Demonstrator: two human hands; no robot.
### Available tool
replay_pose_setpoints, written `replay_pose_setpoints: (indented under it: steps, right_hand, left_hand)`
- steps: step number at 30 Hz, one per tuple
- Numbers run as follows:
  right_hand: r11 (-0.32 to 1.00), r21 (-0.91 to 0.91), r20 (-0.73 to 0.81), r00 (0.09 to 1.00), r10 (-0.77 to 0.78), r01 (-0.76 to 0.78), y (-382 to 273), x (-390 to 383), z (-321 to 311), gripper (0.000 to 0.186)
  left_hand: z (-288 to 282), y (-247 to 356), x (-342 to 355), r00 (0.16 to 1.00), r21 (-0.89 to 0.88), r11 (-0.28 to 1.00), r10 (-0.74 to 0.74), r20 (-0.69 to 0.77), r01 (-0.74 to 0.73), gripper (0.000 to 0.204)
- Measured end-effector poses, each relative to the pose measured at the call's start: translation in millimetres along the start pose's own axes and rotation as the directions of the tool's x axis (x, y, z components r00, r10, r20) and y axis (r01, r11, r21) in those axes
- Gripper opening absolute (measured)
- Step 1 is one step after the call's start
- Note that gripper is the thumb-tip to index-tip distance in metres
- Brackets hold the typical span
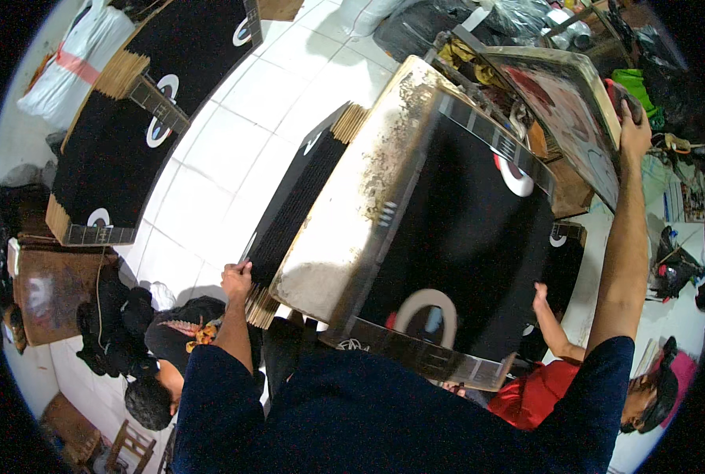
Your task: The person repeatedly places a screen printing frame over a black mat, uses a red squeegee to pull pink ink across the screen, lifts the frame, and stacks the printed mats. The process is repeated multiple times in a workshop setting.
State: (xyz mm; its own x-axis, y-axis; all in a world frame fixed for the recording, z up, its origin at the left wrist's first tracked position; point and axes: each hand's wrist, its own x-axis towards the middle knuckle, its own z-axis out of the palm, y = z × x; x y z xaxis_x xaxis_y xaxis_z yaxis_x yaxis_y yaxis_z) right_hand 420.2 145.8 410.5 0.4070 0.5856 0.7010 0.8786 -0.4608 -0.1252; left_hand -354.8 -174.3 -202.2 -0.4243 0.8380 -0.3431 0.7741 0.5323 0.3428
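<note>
Left hand [237, 281] pinches black stack [298, 197], right hand [635, 136] grasps tilted frame [601, 110]; white scribble [354, 345] marks dark strip [419, 358].

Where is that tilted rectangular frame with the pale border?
In the head view, the rectangular pale-bordered frame is at the upper right, tilted up, just left of the person's bare right hand.

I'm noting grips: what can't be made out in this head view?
Left hand: in the head view, its own back hides its fingers' contact with the tan-ended black stack.
Right hand: too small in the head view to tell exactly how its fingers meet the pale-edged rectangular frame.
Black sheets with white oval prints: cut off by the head view's top edge.
</note>
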Motion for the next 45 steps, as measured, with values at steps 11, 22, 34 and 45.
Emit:
replay_pose_setpoints:
  steps: [11,22,34,45]
  right_hand:
    - [0.995,0.078,0.023,0.998,0.063,-0.064,7,4,3,0.065]
    - [0.996,0.064,0.067,0.996,0.059,-0.063,7,10,10,0.062]
    - [0.979,0.193,0.187,0.982,0.027,-0.064,-42,-44,-27,0.045]
    - [0.962,0.267,0.155,0.983,-0.097,0.053,-35,-17,0,0.055]
  left_hand:
    - [-46,-73,-23,0.999,-0.029,0.998,-0.049,-0.01,0.049,0.024]
    - [-170,205,10,0.571,-0.193,0.605,0.529,-0.628,-0.772,0.009]
    - [-318,362,-133,0.268,0.048,0.511,0.525,-0.808,-0.858,0.011]
    - [-137,383,-391,0.026,-0.19,-0.006,0.986,-0.165,-0.982,0.069]
